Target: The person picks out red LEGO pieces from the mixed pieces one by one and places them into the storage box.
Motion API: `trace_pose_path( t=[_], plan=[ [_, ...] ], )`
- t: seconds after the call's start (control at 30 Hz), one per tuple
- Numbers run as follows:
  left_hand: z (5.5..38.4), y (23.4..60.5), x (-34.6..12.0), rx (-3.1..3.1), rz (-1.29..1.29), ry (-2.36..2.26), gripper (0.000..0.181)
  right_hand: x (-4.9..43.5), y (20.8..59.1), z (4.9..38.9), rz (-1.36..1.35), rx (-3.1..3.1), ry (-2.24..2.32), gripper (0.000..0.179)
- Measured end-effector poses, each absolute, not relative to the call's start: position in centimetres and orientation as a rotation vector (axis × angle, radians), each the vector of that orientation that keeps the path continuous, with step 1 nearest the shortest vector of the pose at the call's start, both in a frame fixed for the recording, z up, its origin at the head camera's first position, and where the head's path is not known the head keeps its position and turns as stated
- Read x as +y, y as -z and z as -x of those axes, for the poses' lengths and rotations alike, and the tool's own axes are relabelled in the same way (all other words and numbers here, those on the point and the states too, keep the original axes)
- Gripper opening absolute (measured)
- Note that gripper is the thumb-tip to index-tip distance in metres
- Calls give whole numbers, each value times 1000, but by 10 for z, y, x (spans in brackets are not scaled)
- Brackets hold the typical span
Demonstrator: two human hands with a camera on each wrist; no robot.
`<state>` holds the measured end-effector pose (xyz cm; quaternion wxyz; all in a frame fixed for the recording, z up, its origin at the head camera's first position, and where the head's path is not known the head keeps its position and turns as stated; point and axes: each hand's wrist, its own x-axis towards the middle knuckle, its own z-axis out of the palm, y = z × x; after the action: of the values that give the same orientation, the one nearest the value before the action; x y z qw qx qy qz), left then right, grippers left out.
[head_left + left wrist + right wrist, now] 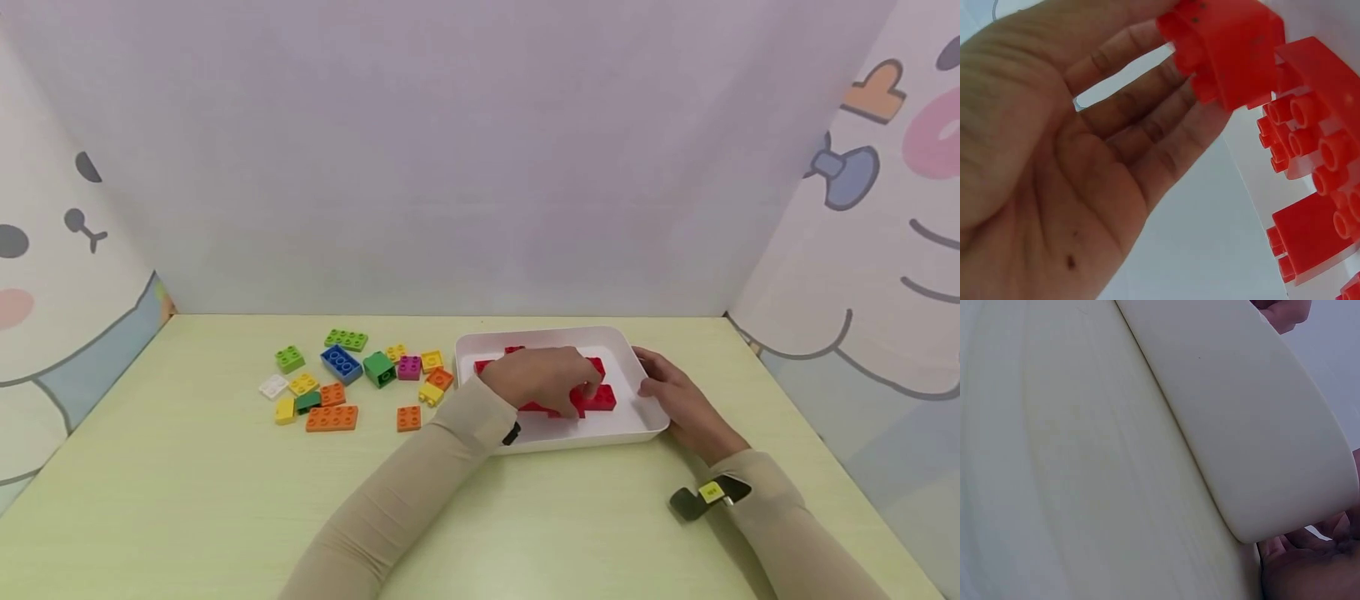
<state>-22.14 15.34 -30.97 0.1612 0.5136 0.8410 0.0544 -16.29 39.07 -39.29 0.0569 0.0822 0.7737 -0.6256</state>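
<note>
Over the white tray [626, 423], my left hand [543, 377] reaches in among several red toy bricks [600, 398]. Seen from the left wrist, its thumb and fingers pinch a red brick [1241, 56] with studs facing the palm. Other red bricks [1316, 231] lie on the tray floor beside that hand. My right hand [686, 408] grips the tray's right end, thumb at the rim and fingers along the outer wall. In the right wrist view the tray wall [1241, 425] stands on the table, with part of the right hand [1310, 569] at its corner.
Left of the tray, loose bricks lie scattered on the pale table [225, 500]: a blue brick [342, 364], a green brick [379, 369], a purple brick [408, 367], a long orange brick [332, 418] and several more. A pale wall [480, 167] rises behind the table.
</note>
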Motion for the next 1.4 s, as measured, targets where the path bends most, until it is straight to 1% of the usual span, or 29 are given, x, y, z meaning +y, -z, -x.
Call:
trace_pose_path(
  t=[0.17, 0.43, 0.73, 1.4],
  plan=[
    [218, 313, 157, 2373, -1482, -116, 20, 392, 393, 161, -247, 2365, 1872, 71],
    [215, 317, 158, 2361, -1518, -84, 27, 391, 393, 161, -257, 2352, 1883, 71],
    [213, 316, 156, 2333, -1548, -94, 28, 391, 392, 162, -271, 2351, 1888, 71],
    [210, 326, 160, 2348, -1513, -91, 29, 390, 392, 162, -266, 2370, 1879, 69]
  ],
)
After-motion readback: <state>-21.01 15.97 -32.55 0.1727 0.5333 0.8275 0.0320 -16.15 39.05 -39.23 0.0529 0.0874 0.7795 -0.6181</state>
